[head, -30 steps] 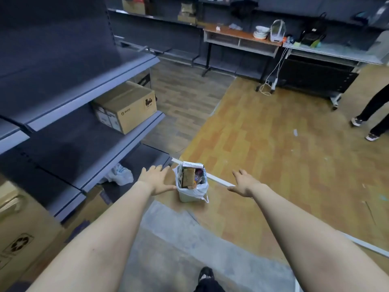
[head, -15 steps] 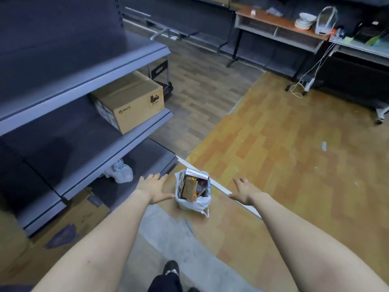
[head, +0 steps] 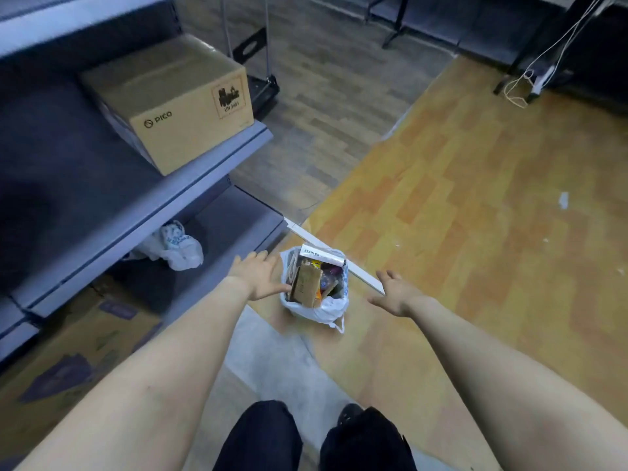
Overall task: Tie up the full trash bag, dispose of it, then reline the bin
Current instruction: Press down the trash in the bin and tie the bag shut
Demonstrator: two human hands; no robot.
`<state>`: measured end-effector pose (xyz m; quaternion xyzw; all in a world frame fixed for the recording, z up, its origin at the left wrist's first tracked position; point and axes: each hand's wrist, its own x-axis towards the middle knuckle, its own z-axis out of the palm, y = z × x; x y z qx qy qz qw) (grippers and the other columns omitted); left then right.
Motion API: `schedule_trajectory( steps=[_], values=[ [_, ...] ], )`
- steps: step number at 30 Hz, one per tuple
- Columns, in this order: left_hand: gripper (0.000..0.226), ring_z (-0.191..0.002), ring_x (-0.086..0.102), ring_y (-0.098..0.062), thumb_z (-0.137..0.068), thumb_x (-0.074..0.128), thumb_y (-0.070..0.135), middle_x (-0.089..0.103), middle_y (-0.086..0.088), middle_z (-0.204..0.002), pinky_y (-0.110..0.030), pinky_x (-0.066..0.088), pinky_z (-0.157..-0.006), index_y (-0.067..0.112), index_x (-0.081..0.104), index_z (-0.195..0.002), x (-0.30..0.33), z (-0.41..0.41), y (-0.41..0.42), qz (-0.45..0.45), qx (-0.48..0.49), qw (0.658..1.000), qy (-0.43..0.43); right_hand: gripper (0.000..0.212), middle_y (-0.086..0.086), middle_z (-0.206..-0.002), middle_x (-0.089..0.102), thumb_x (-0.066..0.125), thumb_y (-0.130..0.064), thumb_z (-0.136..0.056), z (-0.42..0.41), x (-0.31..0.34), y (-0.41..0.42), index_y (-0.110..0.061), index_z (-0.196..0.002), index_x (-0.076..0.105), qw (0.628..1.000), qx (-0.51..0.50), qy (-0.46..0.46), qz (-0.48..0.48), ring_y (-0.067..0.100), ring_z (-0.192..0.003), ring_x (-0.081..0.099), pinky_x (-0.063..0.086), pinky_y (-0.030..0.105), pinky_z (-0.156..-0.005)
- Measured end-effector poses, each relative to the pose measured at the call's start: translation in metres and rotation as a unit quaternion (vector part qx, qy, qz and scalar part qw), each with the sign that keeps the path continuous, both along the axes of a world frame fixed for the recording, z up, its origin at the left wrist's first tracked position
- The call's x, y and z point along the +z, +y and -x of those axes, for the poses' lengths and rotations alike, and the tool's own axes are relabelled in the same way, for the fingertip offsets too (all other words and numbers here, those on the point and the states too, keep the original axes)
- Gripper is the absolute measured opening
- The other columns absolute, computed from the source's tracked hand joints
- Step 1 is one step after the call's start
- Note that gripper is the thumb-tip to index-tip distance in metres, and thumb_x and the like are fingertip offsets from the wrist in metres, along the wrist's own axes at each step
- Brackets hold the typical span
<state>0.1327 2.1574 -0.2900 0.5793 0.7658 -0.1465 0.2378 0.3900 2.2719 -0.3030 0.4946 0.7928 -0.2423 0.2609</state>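
Bag: lower centre, on the floor, full and untied.
Left hand: spread, beside its rim.
Right hand: spread, apart.
Risk: we judge the tall staples box may spill if we gather carelessly.

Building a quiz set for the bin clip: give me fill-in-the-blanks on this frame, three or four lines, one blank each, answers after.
1. The trash bag lining the bin is ____ in colour.
2. The white box sticking out of the bag reads ____.
3. The cardboard box on the shelf is printed with the brand ____.
4. The left hand and right hand are both ____, holding nothing.

Missing words: white; STAPLES; PICO; open
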Motion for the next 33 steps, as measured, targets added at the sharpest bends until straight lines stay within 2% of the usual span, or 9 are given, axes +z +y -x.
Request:
schedule_trajectory(
  steps=[4, 8, 12, 16, 19, 22, 26, 29, 33],
  values=[
    [0.085, -0.137, 0.028, -0.027, -0.084, 0.044, 0.067, 0.029, -0.006, -0.152, -0.049, 0.023, -0.112, 0.02, 0.016, -0.149, -0.053, -0.008, 0.01, -0.011, 0.0, 1.0, -0.002, 0.074, 0.011, -0.158, 0.007, 0.046, -0.043, -0.094, -0.005, -0.053, 0.01, -0.015, -0.151, 0.008, 1.0, 0.004, -0.006, 0.014, 0.028, -0.144, 0.021, 0.026, 0.037, -0.114],
    [0.088, -0.139, 0.026, -0.027, -0.084, 0.044, 0.067, 0.025, -0.007, -0.154, -0.047, 0.024, -0.111, 0.021, 0.011, -0.15, -0.1, -0.011, 0.016, -0.012, 0.001, 1.0, 0.001, 0.073, 0.01, -0.158, 0.007, 0.048, -0.042, -0.093, -0.007, -0.102, 0.017, -0.015, -0.15, 0.011, 1.0, 0.003, 0.002, 0.013, 0.026, -0.144, 0.02, 0.024, 0.035, -0.113],
    [0.089, -0.141, 0.023, -0.027, -0.084, 0.042, 0.069, 0.022, -0.007, -0.155, -0.051, 0.019, -0.114, 0.021, 0.008, -0.151, -0.155, -0.012, 0.018, -0.004, -0.007, 1.0, 0.007, 0.075, 0.01, -0.158, 0.009, 0.049, -0.043, -0.092, -0.004, -0.158, 0.022, -0.015, -0.15, 0.011, 1.0, 0.006, 0.007, 0.005, 0.027, -0.142, 0.025, 0.027, 0.036, -0.113],
    [0.085, -0.139, 0.024, -0.027, -0.083, 0.043, 0.068, 0.026, -0.006, -0.153, -0.053, 0.02, -0.113, 0.021, 0.016, -0.149, -0.211, -0.009, 0.018, -0.017, -0.016, 1.0, 0.014, 0.076, 0.01, -0.157, 0.01, 0.05, -0.045, -0.091, 0.001, -0.212, 0.028, -0.016, -0.15, 0.011, 1.0, 0.016, 0.019, -0.008, 0.027, -0.142, 0.024, 0.026, 0.036, -0.112],
    [0.089, -0.14, 0.024, -0.028, -0.082, 0.042, 0.071, 0.025, -0.006, -0.154, -0.052, 0.021, -0.113, 0.023, 0.011, -0.15, -0.256, -0.006, 0.02, -0.024, -0.008, 0.999, 0.027, 0.078, 0.011, -0.158, 0.009, 0.051, -0.042, -0.091, 0.007, -0.255, 0.035, -0.02, -0.151, 0.007, 0.999, 0.022, 0.038, -0.012, 0.027, -0.142, 0.024, 0.026, 0.037, -0.112],
    [0.089, -0.14, 0.024, -0.027, -0.083, 0.04, 0.07, 0.024, -0.007, -0.154, -0.051, 0.02, -0.114, 0.022, 0.008, -0.151, -0.307, -0.007, 0.018, -0.026, 0.005, 0.999, 0.032, 0.081, 0.01, -0.159, 0.003, 0.05, -0.046, -0.091, 0.01, -0.307, 0.04, -0.018, -0.151, 0.002, 0.997, 0.05, 0.052, -0.036, 0.025, -0.146, 0.014, 0.022, 0.035, -0.114],
    [0.085, -0.141, 0.023, -0.026, -0.086, 0.045, 0.063, 0.016, -0.007, -0.157, -0.046, 0.024, -0.111, 0.019, 0.01, -0.151, -0.37, -0.007, 0.019, -0.081, -0.05, 0.993, 0.063, 0.09, 0.009, -0.159, -0.002, 0.052, -0.057, -0.086, 0.014, -0.37, 0.048, -0.016, -0.151, 0.004, 0.992, 0.063, 0.087, -0.068, 0.022, -0.147, 0.001, 0.013, 0.036, -0.117],
    [0.077, -0.138, 0.029, -0.029, -0.09, 0.048, 0.053, 0.015, -0.009, -0.157, -0.041, 0.031, -0.109, 0.015, 0.017, -0.149, -0.399, -0.007, 0.029, -0.131, -0.086, 0.984, 0.083, 0.084, 0.008, -0.159, 0.002, 0.055, -0.056, -0.085, 0.017, -0.399, 0.053, -0.021, -0.15, 0.015, 0.986, 0.067, 0.121, -0.088, 0.024, -0.146, 0.012, 0.023, 0.038, -0.114],
    [0.045, -0.118, 0.044, -0.026, -0.091, 0.051, 0.041, 0.046, -0.007, -0.133, -0.035, 0.044, -0.09, 0.01, 0.05, -0.125, -0.418, -0.006, 0.042, -0.208, -0.097, 0.964, 0.133, 0.068, 0.009, -0.15, 0.026, 0.051, -0.061, -0.084, 0.02, -0.41, 0.059, -0.026, -0.141, 0.036, 0.972, 0.127, 0.092, -0.177, 0.029, -0.13, 0.04, 0.043, 0.038, -0.095]
  ],
)
